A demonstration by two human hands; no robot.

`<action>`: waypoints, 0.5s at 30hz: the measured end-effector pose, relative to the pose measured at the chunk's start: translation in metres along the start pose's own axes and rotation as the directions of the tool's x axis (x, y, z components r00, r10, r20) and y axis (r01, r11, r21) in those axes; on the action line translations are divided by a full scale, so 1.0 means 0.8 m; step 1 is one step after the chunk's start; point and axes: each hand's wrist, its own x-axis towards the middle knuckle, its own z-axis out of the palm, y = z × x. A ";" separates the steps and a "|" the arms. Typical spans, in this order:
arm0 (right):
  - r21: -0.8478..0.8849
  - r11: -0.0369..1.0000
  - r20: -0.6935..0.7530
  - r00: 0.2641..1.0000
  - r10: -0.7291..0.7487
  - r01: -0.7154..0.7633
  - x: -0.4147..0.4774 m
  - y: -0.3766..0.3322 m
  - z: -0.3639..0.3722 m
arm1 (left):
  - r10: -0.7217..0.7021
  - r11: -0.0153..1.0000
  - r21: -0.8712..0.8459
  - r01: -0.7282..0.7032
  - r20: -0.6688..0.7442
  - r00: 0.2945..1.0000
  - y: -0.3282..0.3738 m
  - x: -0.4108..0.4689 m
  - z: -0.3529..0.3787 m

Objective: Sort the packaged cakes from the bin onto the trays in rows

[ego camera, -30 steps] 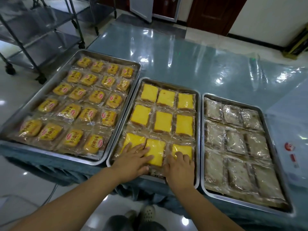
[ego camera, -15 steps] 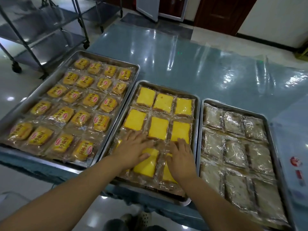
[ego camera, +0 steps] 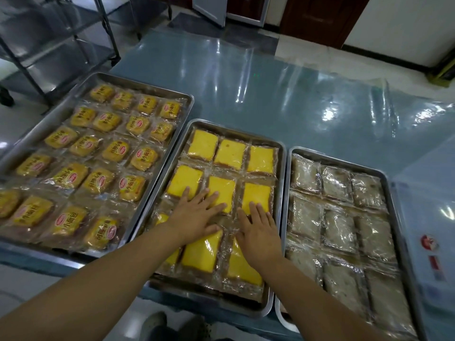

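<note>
Three metal trays stand side by side on the table. The middle tray (ego camera: 280,153) holds bright yellow packaged cakes (ego camera: 230,151) in rows of three. My left hand (ego camera: 197,215) lies flat with spread fingers on the middle row's left and centre cakes. My right hand (ego camera: 258,230) lies flat beside it, fingers reaching the middle row's right cake (ego camera: 257,193). The left tray (ego camera: 172,93) carries rows of golden cakes (ego camera: 115,151) with red labels. The right tray (ego camera: 391,183) holds pale brownish wrapped cakes (ego camera: 339,230). No bin is in view.
The table (ego camera: 270,94) is covered with shiny blue-grey plastic sheeting beyond the trays. A metal rack on wheels (ego camera: 73,45) stands on the floor at the far left. A printed plastic sheet (ego camera: 430,244) lies right of the trays. Shoes (ego camera: 152,326) show below the table edge.
Both hands have slid forward from the near row of yellow cakes up to the middle row, staying flat. The view has moved closer to the trays.
</note>
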 end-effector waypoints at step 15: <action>0.087 0.973 -0.055 0.974 0.219 -0.214 -0.027 -0.080 -0.029 | 0.125 0.974 -0.179 -0.136 -0.068 0.990 -0.064 -0.049 -0.026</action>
